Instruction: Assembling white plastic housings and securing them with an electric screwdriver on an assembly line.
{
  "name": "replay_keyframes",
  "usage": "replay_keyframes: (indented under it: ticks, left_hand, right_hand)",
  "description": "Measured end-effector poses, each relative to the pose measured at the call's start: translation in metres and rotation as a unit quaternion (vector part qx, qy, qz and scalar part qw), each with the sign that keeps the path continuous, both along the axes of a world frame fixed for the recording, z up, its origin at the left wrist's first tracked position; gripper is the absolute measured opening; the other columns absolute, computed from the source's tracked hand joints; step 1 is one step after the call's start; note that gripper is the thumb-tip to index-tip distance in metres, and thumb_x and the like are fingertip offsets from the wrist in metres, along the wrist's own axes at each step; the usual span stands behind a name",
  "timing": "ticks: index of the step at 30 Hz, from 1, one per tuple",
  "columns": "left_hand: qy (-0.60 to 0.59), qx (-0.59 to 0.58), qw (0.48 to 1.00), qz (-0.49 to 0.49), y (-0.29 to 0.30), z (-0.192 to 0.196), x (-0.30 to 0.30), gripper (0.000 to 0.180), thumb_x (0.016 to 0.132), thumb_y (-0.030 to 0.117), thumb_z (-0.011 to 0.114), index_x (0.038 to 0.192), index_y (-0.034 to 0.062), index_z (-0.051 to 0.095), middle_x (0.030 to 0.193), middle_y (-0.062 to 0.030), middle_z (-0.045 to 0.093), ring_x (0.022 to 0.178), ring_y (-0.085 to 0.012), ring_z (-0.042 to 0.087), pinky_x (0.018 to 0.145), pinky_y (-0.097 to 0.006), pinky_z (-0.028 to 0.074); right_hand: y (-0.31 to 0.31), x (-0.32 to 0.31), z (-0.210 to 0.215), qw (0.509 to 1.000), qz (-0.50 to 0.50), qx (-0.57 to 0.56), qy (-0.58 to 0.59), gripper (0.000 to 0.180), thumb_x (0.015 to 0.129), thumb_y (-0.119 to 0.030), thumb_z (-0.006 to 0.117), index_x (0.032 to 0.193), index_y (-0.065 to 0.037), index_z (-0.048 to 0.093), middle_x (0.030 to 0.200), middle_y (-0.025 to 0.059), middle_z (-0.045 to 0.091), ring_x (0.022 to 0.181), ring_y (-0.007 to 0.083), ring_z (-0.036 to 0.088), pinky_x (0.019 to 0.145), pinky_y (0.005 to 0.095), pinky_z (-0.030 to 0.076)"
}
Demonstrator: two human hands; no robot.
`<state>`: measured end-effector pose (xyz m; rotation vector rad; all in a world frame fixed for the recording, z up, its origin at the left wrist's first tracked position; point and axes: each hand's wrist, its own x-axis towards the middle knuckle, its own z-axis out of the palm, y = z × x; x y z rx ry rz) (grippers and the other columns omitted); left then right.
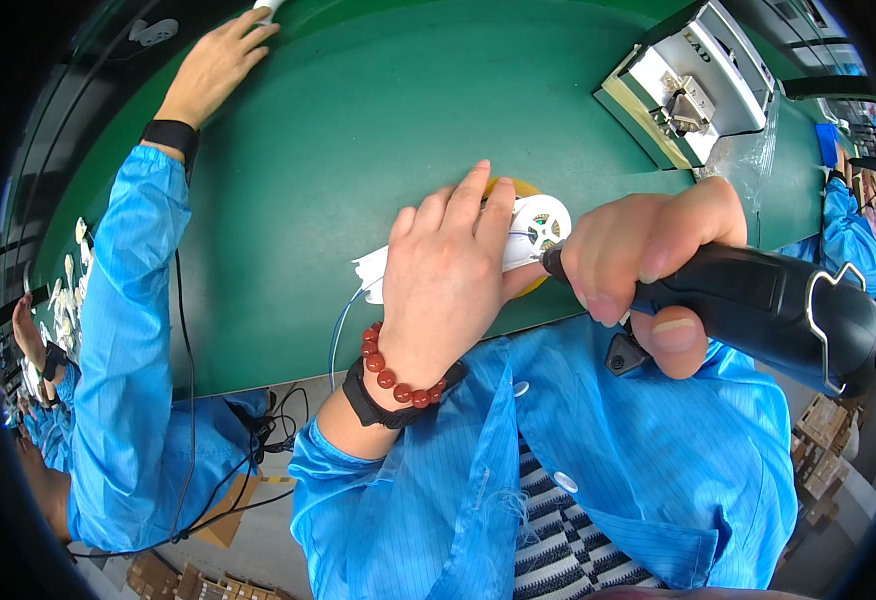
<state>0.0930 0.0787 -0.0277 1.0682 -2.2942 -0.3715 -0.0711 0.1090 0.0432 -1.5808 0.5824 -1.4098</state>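
Observation:
My left hand (pixel 448 260) lies across a white plastic housing (pixel 373 270), fingers over its far side and thumb along its near side, holding it. The housing's round spoked end (pixel 541 222) shows to the right of my fingers. Beneath it, a yellow ring (pixel 524 188) peeks out; my hand covers much of both. A thin blue-and-white wire (pixel 336 335) runs from the housing's left end over the table's edge. My right hand (pixel 648 260) is wrapped round a black electric screwdriver (pixel 758 305), its tip pointing left at the round end. Whether the tip touches a screw I cannot tell.
On the green table (pixel 358 120), a white box-shaped machine with a metal fixture (pixel 693 95) stands far right, beside clear plastic wrap (pixel 743 165). At left, a co-worker's blue-sleeved arm (pixel 123 300) reaches forward. Black cables (pixel 186 330) hang there. White parts (pixel 68 285) lie beyond.

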Motion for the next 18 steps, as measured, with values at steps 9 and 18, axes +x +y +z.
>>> replay_keyframes:
  ticks: [9,18]
  left_hand:
    - [-0.04,0.016,0.999,-0.007,-0.014,-0.002,-0.028,0.067,0.063,0.032,0.082,0.12,0.0048,0.061,0.127,-0.0135,0.059,0.105,-0.0266,0.059,0.082,-0.038,0.044]
    - [-0.066,0.052,0.996,0.001,-0.017,-0.014,-0.077,0.067,0.067,0.04,0.081,0.121,0.008,0.062,0.13,-0.0133,0.059,0.103,-0.027,0.061,0.087,-0.039,0.044]
  right_hand:
    - [-0.024,-0.04,0.002,0.994,0.064,0.018,0.087,0.037,0.087,-0.021,0.073,0.105,-0.007,0.044,0.074,0.0087,0.061,0.062,0.0186,0.056,0.062,0.0362,0.05]
    - [-0.032,-0.113,-0.019,0.994,0.033,-0.048,-0.091,0.043,0.085,-0.028,0.075,0.107,-0.007,0.045,0.074,0.0084,0.064,0.062,0.0224,0.063,0.056,0.0367,0.052]
